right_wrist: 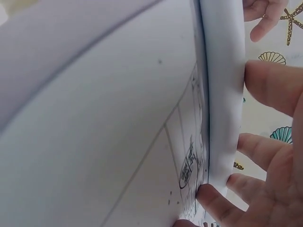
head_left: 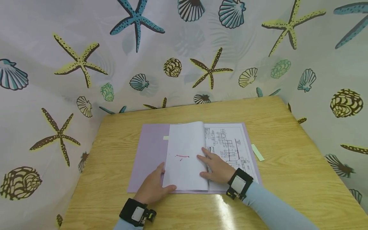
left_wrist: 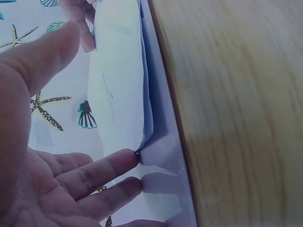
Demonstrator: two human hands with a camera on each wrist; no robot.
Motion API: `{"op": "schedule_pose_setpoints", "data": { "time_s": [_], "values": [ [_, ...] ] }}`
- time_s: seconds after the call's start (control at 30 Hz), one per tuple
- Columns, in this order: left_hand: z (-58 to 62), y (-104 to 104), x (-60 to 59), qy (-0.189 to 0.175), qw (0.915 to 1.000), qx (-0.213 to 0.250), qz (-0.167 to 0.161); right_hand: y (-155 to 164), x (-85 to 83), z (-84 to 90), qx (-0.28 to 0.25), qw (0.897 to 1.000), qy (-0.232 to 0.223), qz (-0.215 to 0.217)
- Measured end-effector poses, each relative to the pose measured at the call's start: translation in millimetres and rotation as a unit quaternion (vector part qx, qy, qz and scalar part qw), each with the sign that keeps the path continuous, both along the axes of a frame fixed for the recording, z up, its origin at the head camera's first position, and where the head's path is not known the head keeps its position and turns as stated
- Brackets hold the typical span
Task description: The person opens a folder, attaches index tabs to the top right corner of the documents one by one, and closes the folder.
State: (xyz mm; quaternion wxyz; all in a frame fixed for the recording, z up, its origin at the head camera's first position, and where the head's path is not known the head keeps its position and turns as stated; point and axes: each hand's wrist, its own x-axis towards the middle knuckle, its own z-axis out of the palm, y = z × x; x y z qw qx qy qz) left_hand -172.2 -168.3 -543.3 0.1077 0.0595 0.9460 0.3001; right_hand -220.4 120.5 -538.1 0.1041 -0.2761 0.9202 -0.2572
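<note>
Head view: our left hand (head_left: 152, 188) and right hand (head_left: 217, 167), fingers straight and apart, press the sheets (head_left: 185, 156) mid-turn in the folder (head_left: 149, 153), near the counter's (head_left: 287, 179) front edge; drawing (head_left: 227, 147) exposed.

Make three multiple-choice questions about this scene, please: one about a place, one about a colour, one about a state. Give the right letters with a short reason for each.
1. Where does the small pale green strip lie?
A. on the wooden table, right of the folder
B. inside the folder
C. under the left hand

2. What colour is the open folder?
A. red
B. light purple
C. black

3. How does the white sheet stack stand?
A. rolled into a tube
B. torn in two
C. partly turned, held at its lower edges by both hands

Answers:
1 A: the strip rests on bare wood beside the folder's right edge.
2 B: its uncovered left half is lilac.
3 C: the left hand and the right hand touch the turned pages, with the printed drawing page exposed.
</note>
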Motion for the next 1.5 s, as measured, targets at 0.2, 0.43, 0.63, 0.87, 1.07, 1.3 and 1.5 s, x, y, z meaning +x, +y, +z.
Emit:
{"op": "schedule_pose_setpoints", "data": {
  "time_s": [0.2,0.43,0.63,0.87,1.07,1.3,1.5],
  "values": [
    [0.7,-1,-0.6,0.019,0.9998,0.003,-0.009,1,-1.5,-0.3,0.003,1.000,-0.008,0.001],
    [-0.1,-1,-0.8,0.022,0.9996,0.009,-0.013,2,-3.3,-1.9,-0.003,1.000,-0.010,0.004],
    [1.4,0,0.3,0.026,0.9995,0.012,-0.012,3,-4.6,-2.9,-0.005,1.000,-0.016,0.002],
    [2.8,-2,0.2,0.013,0.9998,0.008,-0.011,4,-2.9,4.3,-0.010,1.000,-0.023,-0.003],
    [4.8,-3,0.9,0.008,0.9999,0.000,-0.011,8,-2.5,9.7,-0.029,0.999,-0.028,-0.001],
    [7.0,-7,4.1,0.010,0.9998,-0.002,-0.017,15,-1.9,12.5,-0.049,0.998,-0.041,-0.001],
    [10.8,-9,7.8,0.011,0.9998,-0.002,-0.017,17,-3.1,9.6,-0.043,0.998,-0.050,-0.001]
  ]
}}
